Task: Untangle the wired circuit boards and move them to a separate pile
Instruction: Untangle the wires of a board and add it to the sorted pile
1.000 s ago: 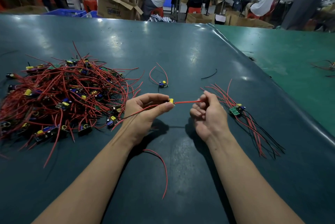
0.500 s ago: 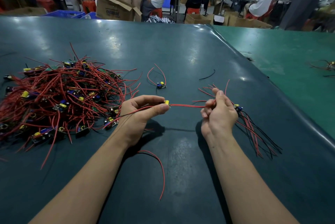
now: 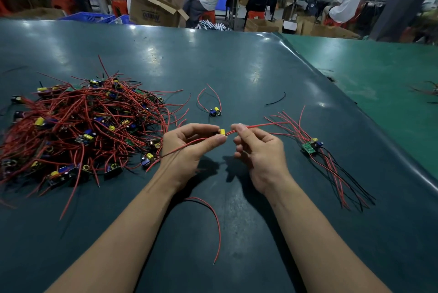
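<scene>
A tangled heap of red-wired circuit boards (image 3: 83,131) covers the left of the dark green table (image 3: 237,67). My left hand (image 3: 189,148) pinches a small board with a yellow capacitor (image 3: 222,132) between thumb and fingers, just above the table. My right hand (image 3: 258,150) pinches that board's red wires (image 3: 258,125) close to the board. The wires run on to the right toward a small separate pile of boards with red and black wires (image 3: 312,148). One single board (image 3: 215,112) lies behind my hands.
A loose red wire (image 3: 216,224) curves on the table between my forearms, and a short black wire (image 3: 276,100) lies further back. A lighter green table (image 3: 367,79) adjoins on the right. People sit among cardboard boxes (image 3: 151,10) beyond the far edge.
My right hand has slid left along the red wires, away from the right pile, and now pinches them right beside the board. My left hand has kept its grip in about the same place.
</scene>
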The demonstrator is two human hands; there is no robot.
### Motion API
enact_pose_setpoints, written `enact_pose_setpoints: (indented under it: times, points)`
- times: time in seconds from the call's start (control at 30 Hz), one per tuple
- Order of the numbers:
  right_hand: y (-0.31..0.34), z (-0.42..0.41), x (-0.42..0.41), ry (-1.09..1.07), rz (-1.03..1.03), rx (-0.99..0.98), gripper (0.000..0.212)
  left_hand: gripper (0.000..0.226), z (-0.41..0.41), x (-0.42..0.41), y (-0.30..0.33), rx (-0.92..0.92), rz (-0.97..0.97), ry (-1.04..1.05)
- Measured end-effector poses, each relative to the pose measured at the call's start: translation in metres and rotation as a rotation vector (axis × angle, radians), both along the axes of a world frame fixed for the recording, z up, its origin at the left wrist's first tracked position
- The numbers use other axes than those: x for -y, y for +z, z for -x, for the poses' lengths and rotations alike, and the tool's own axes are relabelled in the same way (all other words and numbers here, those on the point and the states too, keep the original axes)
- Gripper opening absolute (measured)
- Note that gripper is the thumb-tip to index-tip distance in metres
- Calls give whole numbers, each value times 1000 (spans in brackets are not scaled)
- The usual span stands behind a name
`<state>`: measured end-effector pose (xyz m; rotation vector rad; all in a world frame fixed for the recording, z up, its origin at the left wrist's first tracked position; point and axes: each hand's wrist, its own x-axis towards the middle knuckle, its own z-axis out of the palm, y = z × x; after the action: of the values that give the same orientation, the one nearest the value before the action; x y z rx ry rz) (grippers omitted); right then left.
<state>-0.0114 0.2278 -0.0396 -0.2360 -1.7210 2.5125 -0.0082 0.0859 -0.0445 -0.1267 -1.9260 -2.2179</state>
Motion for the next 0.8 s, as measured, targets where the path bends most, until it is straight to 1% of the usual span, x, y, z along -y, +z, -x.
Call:
enact_pose_setpoints:
  times: [0.07,0.2,0.27,0.3,0.33,0.37,0.4,0.47,0.5,0.57,0.6,0.67,0.73,0.8]
  points:
    - [3,6,-8,-106,37,-24,14,20,1,1,1,1,-23,18]
    - [4,15,-27,-400,132,-35,19,18,3,2,2,-1,-55,48]
    - [4,18,-39,-579,190,-19,21,16,6,5,1,-14,-107,119]
    - [4,19,-44,-667,170,-19,22,13,8,6,-1,-33,-125,184]
    - [3,19,-46,-724,87,-42,22,12,9,8,-1,-66,-104,250]
    - [2,18,-43,-725,-49,-99,20,12,9,7,-2,-113,-39,306]
    - [0,14,-34,-662,-204,-193,17,14,6,6,-3,-180,58,344]
    - [-5,1,-9,-380,-491,-411,11,19,1,2,-4,-360,314,381]
    - [-8,-6,3,-232,-604,-504,15,19,-1,2,-5,-453,435,399]
    - [-13,-12,15,-19,-736,-667,29,19,-2,5,-5,-571,599,459]
    - [-14,-12,16,41,-758,-723,33,22,-2,6,-5,-588,636,497]
    - [-12,-10,15,60,-710,-762,28,27,-3,7,-4,-612,664,537]
    - [-11,-9,15,36,-557,-714,21,25,-4,2,-4,-664,698,529]
    - [-7,-11,15,25,-410,-595,15,23,-3,1,-4,-702,742,516]
